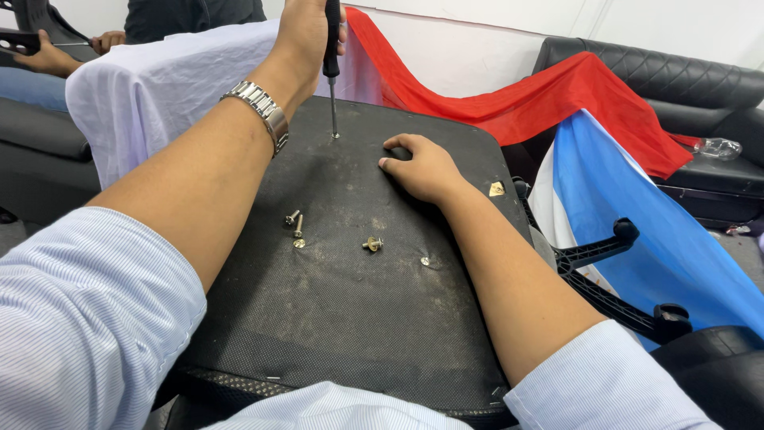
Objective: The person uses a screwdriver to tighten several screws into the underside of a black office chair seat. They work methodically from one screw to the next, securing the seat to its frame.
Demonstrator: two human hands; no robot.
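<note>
My left hand (306, 36), with a metal watch on its wrist, grips the black handle of a screwdriver (333, 56). The screwdriver stands upright with its tip in a hole near the far edge of a dusty black seat underside (358, 318). My right hand (422, 169) rests palm down on that panel just right of the tip, fingers curled over a small dark part. Two loose screws (295, 223), a bolt with a washer (372, 244) and a small washer (426, 260) lie on the panel closer to me.
A white cloth (159, 80), a red cloth (557, 95) and a blue cloth (637, 215) drape around the seat. A black sofa (676, 76) stands at the right. A black chair base with castors (629, 302) lies beside the seat. Another person's hand (48, 56) shows at top left.
</note>
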